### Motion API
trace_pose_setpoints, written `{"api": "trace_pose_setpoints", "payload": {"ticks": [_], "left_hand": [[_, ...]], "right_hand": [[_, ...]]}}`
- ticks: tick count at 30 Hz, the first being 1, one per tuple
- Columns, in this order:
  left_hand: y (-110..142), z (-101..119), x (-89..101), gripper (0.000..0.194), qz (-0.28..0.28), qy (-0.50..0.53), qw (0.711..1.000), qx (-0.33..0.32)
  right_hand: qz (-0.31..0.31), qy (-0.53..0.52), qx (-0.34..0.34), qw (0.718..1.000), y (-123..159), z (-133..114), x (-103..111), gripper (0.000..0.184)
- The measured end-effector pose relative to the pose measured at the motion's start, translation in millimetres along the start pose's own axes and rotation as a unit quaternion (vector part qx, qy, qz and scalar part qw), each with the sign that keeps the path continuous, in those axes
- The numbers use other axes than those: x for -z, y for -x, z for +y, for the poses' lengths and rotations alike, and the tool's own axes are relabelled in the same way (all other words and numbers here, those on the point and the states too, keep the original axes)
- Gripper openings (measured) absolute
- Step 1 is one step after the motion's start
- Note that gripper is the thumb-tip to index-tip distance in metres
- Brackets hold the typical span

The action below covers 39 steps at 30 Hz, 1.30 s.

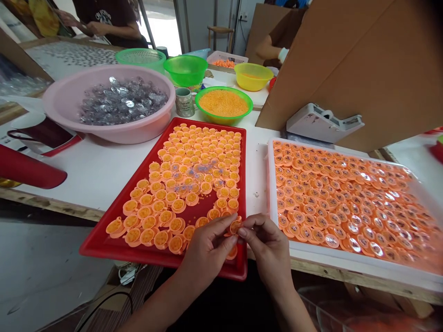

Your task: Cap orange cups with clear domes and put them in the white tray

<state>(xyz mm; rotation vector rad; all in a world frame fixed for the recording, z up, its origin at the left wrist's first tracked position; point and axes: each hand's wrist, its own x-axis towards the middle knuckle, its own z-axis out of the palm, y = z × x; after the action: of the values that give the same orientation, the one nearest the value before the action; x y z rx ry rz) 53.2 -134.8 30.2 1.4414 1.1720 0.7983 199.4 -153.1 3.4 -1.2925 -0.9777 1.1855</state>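
The person's left hand (pixel 209 246) pinches a small orange cup (pixel 236 226) between thumb and fingers, while the right hand (pixel 268 246) grips its right side with thumb and forefinger. The cup is held over the red tray's (pixel 243 184) right edge, near its near-right corner. A light pinch, with the cup kept level and one hand steadying as the other presses, should suit so small a piece.

Below, filled orange cups (pixel 161 239) crowd the tray, leaving little room to lower a hand; the tray's near edge overhangs the table (pixel 258 152). Just right, a white tray (pixel 272 193) of shiny-topped cups (pixel 318 235) hems in the right elbow's side. Beyond the red tray's far edge stand a green bowl of orange pellets (pixel 224 121) and a mug (pixel 184 102); left of them, a pink basin (pixel 138 133) holds clear pieces (pixel 121 102). A tape dispenser (pixel 318 122) sits behind the white tray, against a cardboard panel (pixel 328 69).
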Motion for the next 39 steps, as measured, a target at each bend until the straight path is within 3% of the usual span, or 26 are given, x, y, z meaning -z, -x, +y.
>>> {"api": "trace_pose_setpoints", "payload": {"ticks": [6,12,16,20,24,29,34,39], "left_hand": [[1.1,-4.0,-4.0,0.032,0.047,-0.026,0.998,-0.045],[5.7,-4.3,-2.3,0.023,0.076,0.049,0.995,-0.042],[7.7,-2.8,0.5,0.026,0.059,0.076,0.993,-0.064],[5.5,-0.9,2.7,0.029,0.042,0.095,0.992,-0.069],[3.1,-0.1,3.4,0.028,0.019,0.118,0.991,-0.062],[5.5,0.0,0.5,0.025,0.044,0.189,0.980,-0.033],[5.9,-0.7,2.3,0.022,0.045,0.171,0.982,-0.066],[3.7,1.5,1.8,0.022,0.082,0.124,0.986,-0.076]], "right_hand": [[0.020,0.025,-0.003,0.999,-0.2,-0.2,1.0,0.011],[0.031,0.015,0.003,0.999,4.4,-3.0,-4.9,0.013],[0.056,0.083,0.084,0.991,9.9,-6.3,-6.5,0.007],[0.053,0.149,0.183,0.970,10.7,-11.6,-3.9,0.015],[0.051,0.160,0.182,0.969,11.1,-12.3,-1.8,0.014],[0.063,0.153,0.179,0.970,17.5,-9.4,-3.8,0.014],[0.068,0.137,0.190,0.970,19.7,-9.5,-5.3,0.022],[0.064,0.217,0.287,0.931,17.3,-15.8,-3.6,0.031]]}}
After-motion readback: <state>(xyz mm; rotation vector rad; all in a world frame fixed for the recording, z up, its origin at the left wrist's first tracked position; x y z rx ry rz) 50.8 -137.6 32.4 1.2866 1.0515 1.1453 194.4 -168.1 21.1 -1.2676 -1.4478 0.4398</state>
